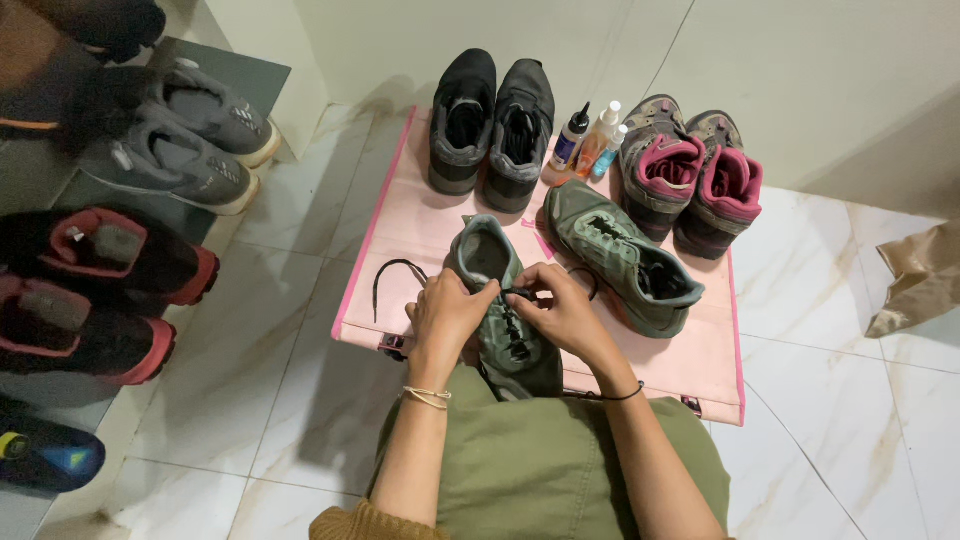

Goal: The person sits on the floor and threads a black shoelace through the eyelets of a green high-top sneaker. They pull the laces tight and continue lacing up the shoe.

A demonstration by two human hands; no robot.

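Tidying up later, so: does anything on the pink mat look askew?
The loose green shoe lies slanted across the pink mat, unlike the two straight pairs behind it. A black lace trails from the shoe in hand.

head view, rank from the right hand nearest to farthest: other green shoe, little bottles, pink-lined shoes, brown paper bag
1. Other green shoe, just beside the right hand.
2. Little bottles, at the mat's back.
3. Pink-lined shoes, back right.
4. Brown paper bag, far right on the floor.
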